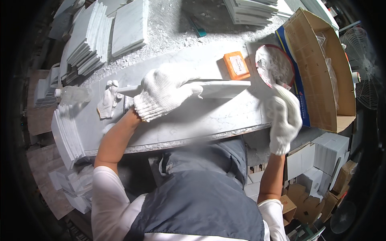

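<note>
We note an open brown carton (321, 68) at right, white boxes (321, 154) below, orange labelled block (237, 65) on the slab.

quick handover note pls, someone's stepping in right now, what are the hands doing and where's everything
Left hand: gloved, pressed flat on the white marble strip lying on the stone worktop.
Right hand: gloved, blurred, at the worktop's right edge, apparently holding nothing.
Orange block and round dish sit behind the strip; plastic bottle and crumpled rag at the left end.
Tile stacks at back left.
Done or left: cannot tell from this view.
</note>
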`<control>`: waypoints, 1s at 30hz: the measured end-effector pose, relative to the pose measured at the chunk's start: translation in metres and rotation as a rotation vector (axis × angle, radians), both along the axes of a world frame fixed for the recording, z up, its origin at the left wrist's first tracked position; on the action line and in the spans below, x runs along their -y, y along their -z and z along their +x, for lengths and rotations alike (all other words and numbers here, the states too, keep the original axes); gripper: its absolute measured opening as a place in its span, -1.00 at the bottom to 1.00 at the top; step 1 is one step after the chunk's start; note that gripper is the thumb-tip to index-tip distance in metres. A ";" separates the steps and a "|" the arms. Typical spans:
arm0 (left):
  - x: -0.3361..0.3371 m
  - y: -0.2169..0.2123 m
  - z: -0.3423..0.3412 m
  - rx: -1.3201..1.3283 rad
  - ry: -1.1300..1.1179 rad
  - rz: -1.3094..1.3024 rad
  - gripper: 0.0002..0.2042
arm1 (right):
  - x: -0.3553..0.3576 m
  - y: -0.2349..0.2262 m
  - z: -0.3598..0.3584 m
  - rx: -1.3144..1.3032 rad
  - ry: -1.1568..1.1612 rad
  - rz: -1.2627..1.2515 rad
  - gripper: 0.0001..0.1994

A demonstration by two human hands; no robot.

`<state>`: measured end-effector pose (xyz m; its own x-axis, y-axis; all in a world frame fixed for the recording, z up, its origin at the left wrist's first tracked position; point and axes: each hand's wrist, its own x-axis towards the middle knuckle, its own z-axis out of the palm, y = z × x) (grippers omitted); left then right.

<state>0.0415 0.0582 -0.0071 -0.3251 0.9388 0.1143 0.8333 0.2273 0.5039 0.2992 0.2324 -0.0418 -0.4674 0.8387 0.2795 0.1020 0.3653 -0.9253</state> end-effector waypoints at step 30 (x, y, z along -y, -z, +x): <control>0.000 -0.007 0.005 0.146 -0.065 -0.045 -0.69 | -0.063 -0.001 0.057 0.488 0.182 0.151 -0.52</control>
